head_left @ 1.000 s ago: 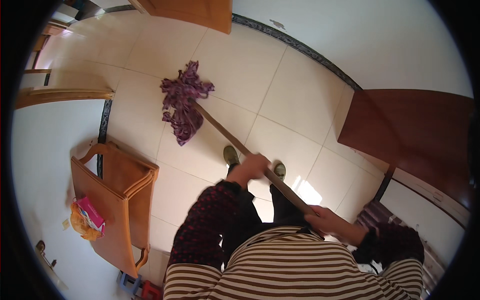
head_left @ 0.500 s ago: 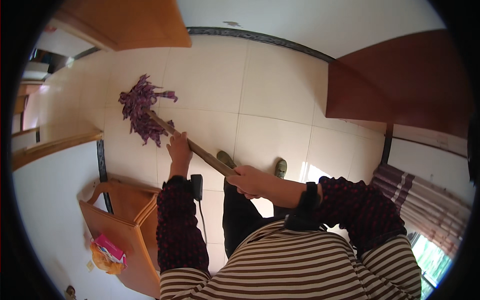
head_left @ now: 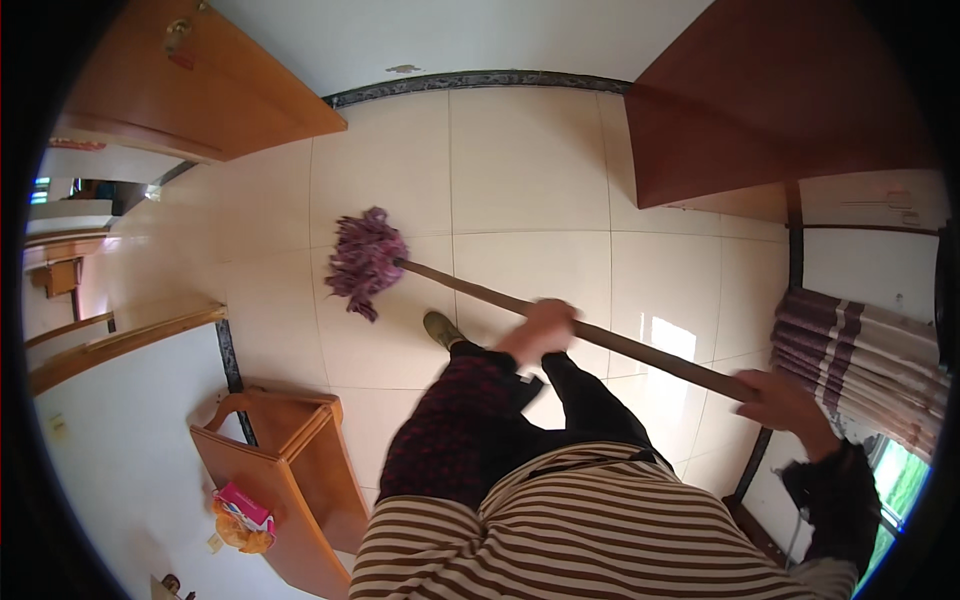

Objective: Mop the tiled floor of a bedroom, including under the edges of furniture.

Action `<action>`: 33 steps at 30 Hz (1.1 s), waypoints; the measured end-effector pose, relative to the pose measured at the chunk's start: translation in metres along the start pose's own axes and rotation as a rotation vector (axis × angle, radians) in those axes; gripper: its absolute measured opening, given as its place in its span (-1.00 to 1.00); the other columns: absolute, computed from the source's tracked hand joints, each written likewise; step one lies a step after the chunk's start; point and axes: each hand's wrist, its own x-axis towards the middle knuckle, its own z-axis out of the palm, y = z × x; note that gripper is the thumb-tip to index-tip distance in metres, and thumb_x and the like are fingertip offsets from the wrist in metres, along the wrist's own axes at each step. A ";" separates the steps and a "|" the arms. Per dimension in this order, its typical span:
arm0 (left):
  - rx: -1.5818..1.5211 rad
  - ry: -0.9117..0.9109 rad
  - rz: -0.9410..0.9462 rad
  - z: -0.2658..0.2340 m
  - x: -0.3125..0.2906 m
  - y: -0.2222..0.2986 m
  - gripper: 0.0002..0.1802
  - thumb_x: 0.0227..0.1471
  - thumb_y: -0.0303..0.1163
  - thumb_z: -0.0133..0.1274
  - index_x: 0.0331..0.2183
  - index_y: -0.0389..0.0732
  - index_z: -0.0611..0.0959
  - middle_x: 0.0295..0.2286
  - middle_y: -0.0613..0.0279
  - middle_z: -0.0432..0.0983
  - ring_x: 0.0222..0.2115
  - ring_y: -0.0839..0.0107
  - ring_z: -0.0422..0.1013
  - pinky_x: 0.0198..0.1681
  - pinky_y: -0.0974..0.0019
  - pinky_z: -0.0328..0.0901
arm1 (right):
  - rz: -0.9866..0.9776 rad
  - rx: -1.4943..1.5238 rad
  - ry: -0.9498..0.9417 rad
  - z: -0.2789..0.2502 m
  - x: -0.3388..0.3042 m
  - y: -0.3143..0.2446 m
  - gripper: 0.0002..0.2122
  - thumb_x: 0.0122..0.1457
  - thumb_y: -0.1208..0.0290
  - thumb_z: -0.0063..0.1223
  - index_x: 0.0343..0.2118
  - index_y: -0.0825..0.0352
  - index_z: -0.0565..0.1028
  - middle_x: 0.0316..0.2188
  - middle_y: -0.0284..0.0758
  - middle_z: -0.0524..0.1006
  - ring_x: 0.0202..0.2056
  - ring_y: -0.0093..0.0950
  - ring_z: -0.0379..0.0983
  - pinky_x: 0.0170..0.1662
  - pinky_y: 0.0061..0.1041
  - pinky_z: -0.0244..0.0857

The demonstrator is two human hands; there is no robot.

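A mop with a long wooden handle (head_left: pixel 660 357) lies slantwise across the view. Its purple cloth-strip head (head_left: pixel 365 262) rests on the beige floor tiles, ahead and to my left. My left hand (head_left: pixel 545 328), somewhat blurred by motion, is wrapped round the middle of the handle. Out to the right, my right hand (head_left: pixel 785 402) grips the handle near its upper end. Both forearms wear dark sleeves with red dots. One green shoe (head_left: pixel 440 328) shows just behind the mop head.
An open wooden door (head_left: pixel 220 90) stands at the far left. A dark red-brown cabinet (head_left: pixel 780 100) fills the far right. Near left is a wooden stand (head_left: pixel 270 470) bearing a pink packet (head_left: pixel 245 507) and an orange bag. A striped curtain (head_left: pixel 850 355) hangs on the right.
The mop head has come rightward and nearer to me across the tiles. Both hands have moved right, the right one far out to the side, still gripping the handle.
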 end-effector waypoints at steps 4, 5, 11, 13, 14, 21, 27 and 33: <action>0.009 -0.259 0.340 0.046 0.052 0.144 -0.81 -0.31 -0.42 -0.02 -0.51 -0.21 0.60 -0.49 0.05 0.52 -0.37 0.05 0.45 -0.32 0.08 0.33 | 0.224 -0.366 0.313 0.023 -0.105 0.106 -0.77 -0.20 0.36 0.16 -0.41 0.22 0.45 -0.64 -0.23 0.47 -0.51 -0.16 0.43 -0.43 -0.28 0.27; -0.037 -0.300 0.368 0.062 0.058 0.170 -0.79 -0.32 -0.43 0.00 -0.49 -0.23 0.60 -0.48 0.02 0.52 -0.36 0.05 0.45 -0.32 0.09 0.33 | 0.293 -0.414 0.339 0.033 -0.128 0.117 -0.78 -0.22 0.36 0.18 -0.43 0.20 0.45 -0.66 -0.25 0.47 -0.53 -0.15 0.43 -0.44 -0.25 0.26; -0.001 -0.429 0.469 0.107 0.060 0.173 -0.77 -0.34 -0.34 0.04 -0.50 -0.21 0.61 -0.51 0.07 0.53 -0.42 0.09 0.47 -0.36 0.14 0.36 | 0.471 -0.208 0.173 0.066 -0.125 0.052 -0.63 -0.26 0.28 0.26 -0.33 0.18 0.42 -0.61 -0.24 0.50 -0.49 -0.14 0.45 -0.36 -0.15 0.27; 0.006 -0.434 0.460 0.103 0.052 0.155 -0.80 -0.34 -0.36 0.03 -0.52 -0.18 0.61 -0.51 0.09 0.53 -0.41 0.12 0.47 -0.34 0.10 0.35 | 0.565 -0.101 0.103 0.080 -0.118 0.041 -0.61 -0.25 0.29 0.26 -0.29 0.18 0.41 -0.60 -0.25 0.50 -0.46 -0.13 0.46 -0.33 -0.15 0.27; 0.055 -0.432 0.465 0.101 0.047 0.141 -0.81 -0.35 -0.36 0.04 -0.53 -0.16 0.61 -0.52 0.11 0.53 -0.41 0.13 0.47 -0.34 0.07 0.34 | 0.522 -0.059 0.070 0.083 -0.113 0.028 -0.60 -0.22 0.29 0.24 -0.25 0.19 0.39 -0.59 -0.24 0.51 -0.46 -0.13 0.46 -0.32 -0.14 0.28; 0.152 -0.252 0.345 0.020 0.008 -0.005 -0.76 -0.50 -0.31 0.24 -0.57 -0.05 0.61 -0.56 0.24 0.51 -0.41 0.17 0.47 -0.24 -0.07 0.30 | 0.234 -0.109 -0.140 0.095 -0.015 -0.070 -0.48 -0.07 0.28 0.12 -0.04 0.22 0.19 -0.64 -0.20 0.48 -0.53 -0.14 0.47 -0.46 -0.17 0.32; 0.256 0.034 0.133 -0.073 -0.028 -0.153 -0.87 -0.41 -0.40 0.11 -0.60 -0.04 0.54 -0.56 0.28 0.45 -0.37 0.15 0.40 -0.27 -0.10 0.20 | -0.061 -0.115 -0.157 0.084 0.113 -0.158 -0.51 -0.03 0.36 0.01 -0.01 0.26 0.15 -0.63 -0.18 0.48 -0.53 -0.14 0.46 -0.48 -0.15 0.29; 0.472 0.194 -0.179 -0.112 -0.058 -0.211 -0.83 -0.31 -0.38 0.09 -0.48 -0.07 0.56 -0.44 0.23 0.44 -0.26 0.20 0.37 -0.20 0.03 0.17 | -0.137 -0.122 -0.262 0.049 0.145 -0.204 -0.50 -0.03 0.37 0.00 -0.01 0.27 0.12 -0.58 -0.18 0.49 -0.50 -0.17 0.46 -0.47 -0.21 0.29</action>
